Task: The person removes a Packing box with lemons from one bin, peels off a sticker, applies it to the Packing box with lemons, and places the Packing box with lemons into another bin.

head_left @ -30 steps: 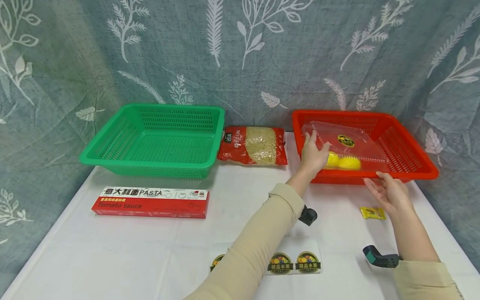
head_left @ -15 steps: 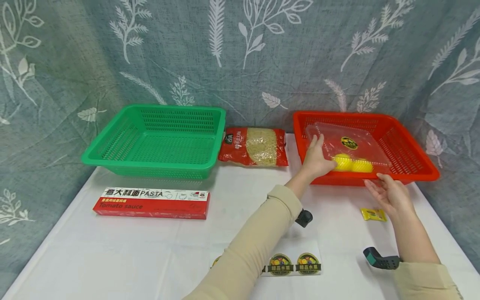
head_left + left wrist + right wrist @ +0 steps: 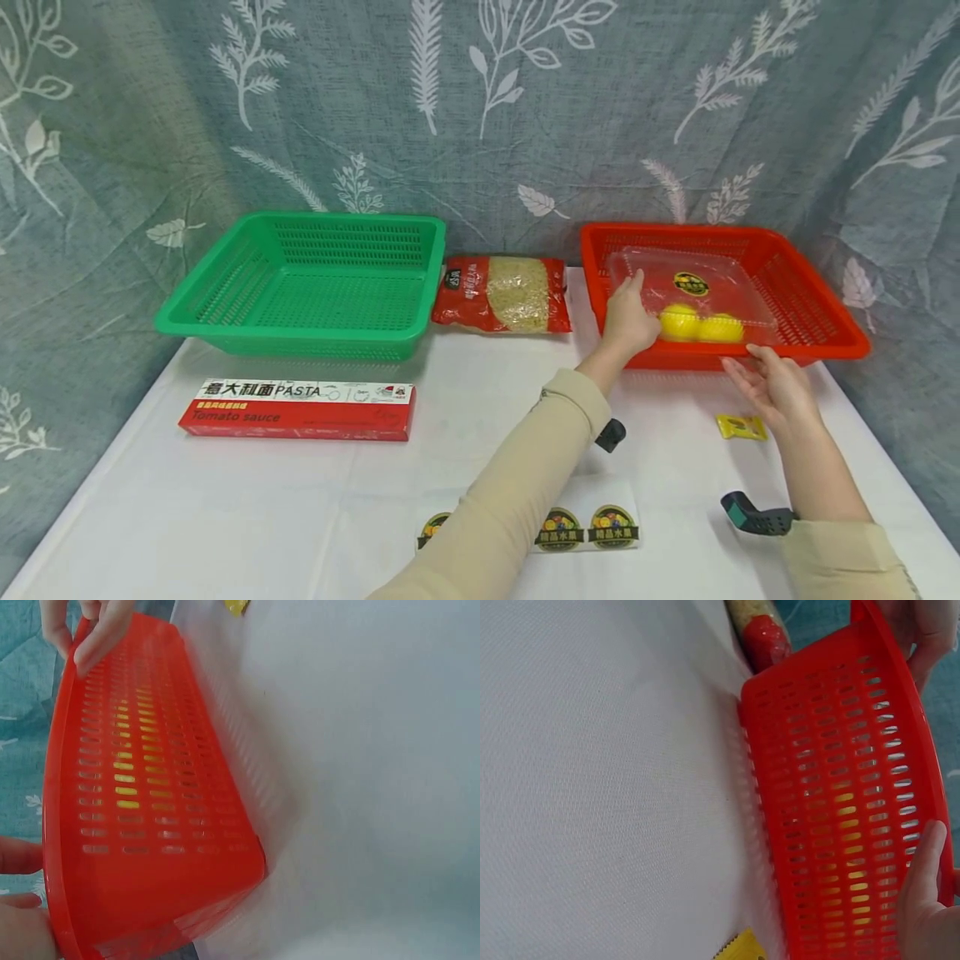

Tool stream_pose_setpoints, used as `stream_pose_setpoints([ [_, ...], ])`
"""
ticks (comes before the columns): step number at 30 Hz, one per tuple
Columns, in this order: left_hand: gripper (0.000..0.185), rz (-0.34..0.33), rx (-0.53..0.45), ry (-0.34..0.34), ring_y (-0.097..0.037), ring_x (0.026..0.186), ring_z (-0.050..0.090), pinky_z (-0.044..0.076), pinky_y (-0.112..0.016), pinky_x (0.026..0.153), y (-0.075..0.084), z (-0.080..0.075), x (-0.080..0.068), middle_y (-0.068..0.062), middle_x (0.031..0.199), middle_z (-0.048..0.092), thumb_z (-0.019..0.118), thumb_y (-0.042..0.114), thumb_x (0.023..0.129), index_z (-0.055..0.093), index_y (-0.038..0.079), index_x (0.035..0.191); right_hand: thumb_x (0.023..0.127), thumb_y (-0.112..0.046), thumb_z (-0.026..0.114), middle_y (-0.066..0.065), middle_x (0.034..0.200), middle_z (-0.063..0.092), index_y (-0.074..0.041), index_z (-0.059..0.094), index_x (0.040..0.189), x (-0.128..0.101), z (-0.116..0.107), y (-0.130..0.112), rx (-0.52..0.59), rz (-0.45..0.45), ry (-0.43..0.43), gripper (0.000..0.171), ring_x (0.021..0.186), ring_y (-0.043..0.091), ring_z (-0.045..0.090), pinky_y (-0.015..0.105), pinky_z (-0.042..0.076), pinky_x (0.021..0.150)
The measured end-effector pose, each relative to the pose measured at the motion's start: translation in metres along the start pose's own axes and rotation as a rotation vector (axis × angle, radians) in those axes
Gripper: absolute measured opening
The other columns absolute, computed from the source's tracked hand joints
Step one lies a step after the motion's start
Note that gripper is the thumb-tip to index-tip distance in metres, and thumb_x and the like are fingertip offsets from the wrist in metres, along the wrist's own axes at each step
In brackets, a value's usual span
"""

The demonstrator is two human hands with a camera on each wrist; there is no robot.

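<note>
A clear plastic fruit box (image 3: 697, 304) with a round black sticker on its lid sits in the red basket (image 3: 825, 333). Bright yellow fruit shows through its front. My left hand (image 3: 632, 317) reaches over the basket's left front rim and touches the box's left side, index finger extended. In the left wrist view its fingers (image 3: 19, 859) lie partly behind the rim. My right hand (image 3: 780, 387) holds the front rim, its thumb (image 3: 924, 862) against the outer wall in the right wrist view. Its other fingers are mostly hidden beyond the rim.
A green basket (image 3: 300, 333) stands at the left. Between the baskets lies a red bag of dry food (image 3: 517, 293). Nearer are a pasta box (image 3: 296, 412), a small yellow packet (image 3: 741, 427) and a sticker sheet (image 3: 588, 529), partly covered by the left sleeve.
The fruit box has shifted slightly right and settled lower, showing more yellow fruit. My left hand's spread fingers have drawn closer together at its side. My right hand stays at the rim.
</note>
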State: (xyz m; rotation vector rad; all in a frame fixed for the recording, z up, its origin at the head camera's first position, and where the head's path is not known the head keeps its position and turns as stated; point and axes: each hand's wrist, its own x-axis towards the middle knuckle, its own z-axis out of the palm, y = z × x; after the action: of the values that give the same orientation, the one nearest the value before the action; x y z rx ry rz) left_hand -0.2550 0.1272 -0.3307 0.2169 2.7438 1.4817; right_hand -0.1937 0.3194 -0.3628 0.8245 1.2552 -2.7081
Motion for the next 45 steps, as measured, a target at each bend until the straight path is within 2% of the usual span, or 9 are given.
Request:
stream_pose_setpoints([
  [8, 0.078, -0.007, -0.066, -0.069, -0.016, 0.089, 0.053, 0.049, -0.017, 0.070, -0.003, -0.002, 0.000, -0.001, 0.133, 0.048, 0.064, 0.003, 0.081, 0.024, 0.020, 0.146, 0.086, -0.022, 0.064, -0.002, 0.127, 0.040, -0.027, 0.031, 0.133, -0.002, 0.002, 0.003, -0.022, -0.031, 0.011, 0.057, 0.098, 0.017, 0.062, 0.030, 0.051, 0.079],
  [15, 0.078, 0.021, -0.122, -0.072, -0.015, 0.121, 0.043, 0.044, -0.027, 0.091, -0.005, -0.002, -0.003, 0.001, 0.142, 0.038, 0.062, 0.002, 0.081, 0.023, 0.020, 0.146, 0.083, -0.020, 0.066, -0.005, 0.129, 0.036, -0.030, 0.027, 0.132, -0.011, 0.006, 0.002, 0.009, -0.022, -0.014, 0.063, 0.086, 0.018, 0.065, 0.031, 0.051, 0.078],
  [20, 0.073, 0.032, -0.195, -0.062, -0.016, 0.120, 0.044, 0.046, -0.026, 0.088, -0.008, -0.002, -0.003, 0.001, 0.141, 0.039, 0.061, 0.003, 0.083, 0.026, 0.021, 0.145, 0.084, -0.021, 0.065, -0.004, 0.128, 0.036, -0.029, 0.031, 0.128, -0.011, 0.006, 0.001, 0.018, -0.018, 0.000, 0.056, 0.090, 0.017, 0.064, 0.031, 0.051, 0.078],
  [24, 0.069, 0.038, -0.232, -0.056, -0.015, 0.081, 0.054, 0.049, -0.018, 0.067, -0.010, -0.004, -0.001, -0.003, 0.136, 0.044, 0.059, 0.006, 0.086, 0.028, 0.021, 0.145, 0.084, -0.023, 0.065, -0.003, 0.130, 0.038, -0.027, 0.034, 0.128, -0.007, 0.004, 0.002, -0.008, -0.025, 0.026, 0.053, 0.101, 0.016, 0.060, 0.030, 0.051, 0.079],
  [28, 0.066, 0.022, -0.286, -0.074, -0.014, 0.047, 0.036, 0.039, -0.018, 0.045, -0.011, -0.005, -0.001, -0.009, 0.123, 0.052, 0.057, 0.007, 0.087, 0.028, 0.023, 0.144, 0.086, -0.023, 0.062, -0.001, 0.126, 0.041, -0.024, 0.036, 0.128, -0.007, 0.003, 0.002, 0.014, 0.020, -0.014, 0.049, 0.097, 0.017, 0.061, 0.029, 0.050, 0.081],
  [34, 0.062, -0.006, -0.365, -0.077, -0.011, 0.040, 0.031, 0.034, -0.017, 0.042, -0.012, -0.010, -0.005, -0.009, 0.115, 0.053, 0.057, 0.008, 0.088, 0.032, 0.025, 0.143, 0.087, -0.020, 0.061, 0.004, 0.097, 0.060, -0.023, 0.036, 0.125, -0.014, 0.001, 0.001, 0.046, 0.056, -0.103, 0.046, 0.089, 0.019, 0.064, 0.030, 0.049, 0.083],
  [39, 0.060, 0.001, -0.383, -0.121, -0.015, 0.087, 0.061, 0.049, -0.018, 0.065, -0.016, -0.027, -0.012, -0.003, 0.140, 0.039, 0.057, 0.010, 0.089, 0.033, 0.023, 0.143, 0.085, -0.028, 0.063, 0.004, 0.096, 0.065, -0.030, 0.019, 0.139, 0.006, -0.018, 0.003, -0.094, 0.041, -0.182, 0.070, 0.092, 0.021, 0.065, 0.032, 0.046, 0.088],
  [42, 0.059, 0.018, -0.424, -0.172, -0.028, 0.125, 0.040, 0.046, -0.029, 0.090, -0.020, -0.042, -0.017, -0.006, 0.144, 0.033, 0.056, 0.010, 0.090, 0.032, 0.019, 0.143, 0.086, -0.033, 0.061, 0.004, 0.094, 0.067, -0.030, 0.008, 0.144, -0.006, -0.009, 0.004, -0.148, 0.102, -0.230, 0.078, 0.089, 0.023, 0.066, 0.033, 0.043, 0.090],
  [45, 0.058, 0.031, -0.449, -0.224, -0.029, 0.125, 0.041, 0.041, -0.034, 0.096, -0.024, -0.055, -0.022, -0.009, 0.144, 0.033, 0.054, 0.012, 0.092, 0.030, 0.018, 0.144, 0.089, -0.035, 0.056, 0.005, 0.093, 0.068, -0.021, 0.023, 0.136, -0.021, 0.002, 0.004, -0.206, 0.137, -0.309, 0.059, 0.090, 0.023, 0.065, 0.034, 0.043, 0.090],
])
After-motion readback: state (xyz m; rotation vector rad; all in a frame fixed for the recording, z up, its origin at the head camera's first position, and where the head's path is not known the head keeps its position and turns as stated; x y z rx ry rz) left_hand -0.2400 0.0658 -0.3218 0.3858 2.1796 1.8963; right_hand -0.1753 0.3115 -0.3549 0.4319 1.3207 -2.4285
